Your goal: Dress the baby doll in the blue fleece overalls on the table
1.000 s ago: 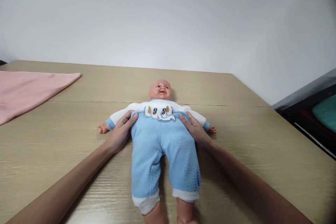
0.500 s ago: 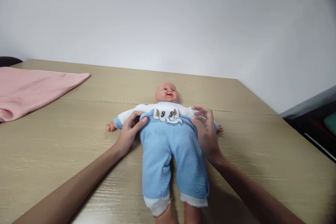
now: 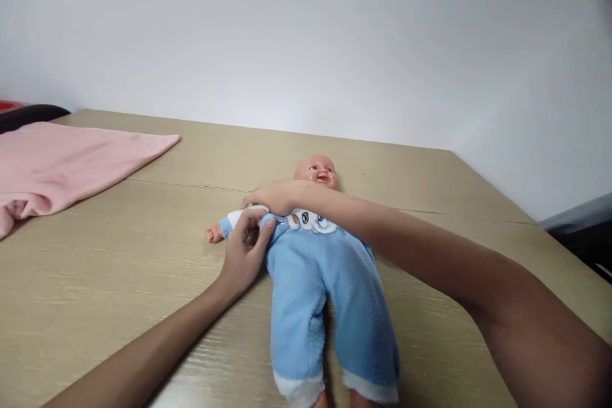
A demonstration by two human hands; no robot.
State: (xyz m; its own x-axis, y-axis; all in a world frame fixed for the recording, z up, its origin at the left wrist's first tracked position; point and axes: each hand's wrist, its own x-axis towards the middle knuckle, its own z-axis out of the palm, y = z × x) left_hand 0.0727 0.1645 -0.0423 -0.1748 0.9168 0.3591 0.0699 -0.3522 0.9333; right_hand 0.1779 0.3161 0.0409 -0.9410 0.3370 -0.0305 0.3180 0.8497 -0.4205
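Both hands (image 3: pixel 246 255) (image 3: pixel 272 196) at doll's (image 3: pixel 320 268) sleeve; pink cloth (image 3: pixel 71 162) far left.

The right hand (image 3: pixel 275 196) now reaches across the doll (image 3: pixel 315 248) to its far shoulder, leaving the waistband. The left hand (image 3: pixel 245 254) shifts onto the sleeve (image 3: pixel 235 219).

Plain indoor room, a care-practice sort of setup

A wood-grain table (image 3: pixel 143 255) is butting against a bare white wall (image 3: pixel 287 44); a doll (image 3: pixel 320 255) is lying on it, with a pink cloth (image 3: pixel 71 159) spreading at its far left.
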